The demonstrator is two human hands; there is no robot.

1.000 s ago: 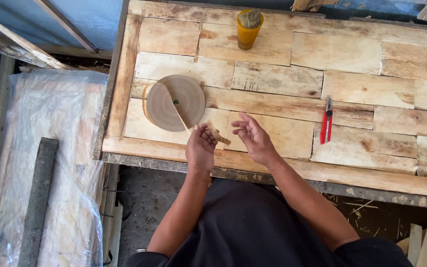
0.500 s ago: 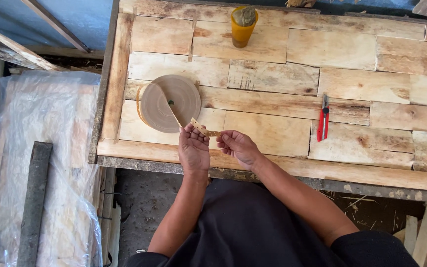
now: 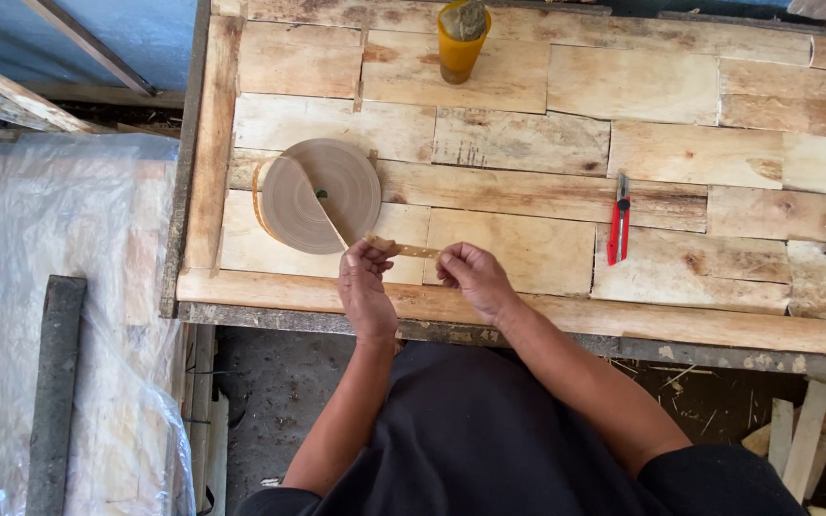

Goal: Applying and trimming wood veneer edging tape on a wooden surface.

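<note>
A thin wooden strip runs from a flat tan roll of veneer banding that lies on the plank workbench. My left hand pinches the strip near the roll's lower right edge. My right hand pinches the strip's free end, a short way to the right. The strip is stretched straight between both hands, just above the bench's front edge.
A red utility knife lies to the right of my hands. A yellow cup stands at the bench's far edge. Plastic-wrapped boards and a dark bar sit at left. Wood offcuts lie on the floor at right.
My right hand has come in from open above the bench and taken the strip's end. Both hands have drawn the strip out straight between them.
</note>
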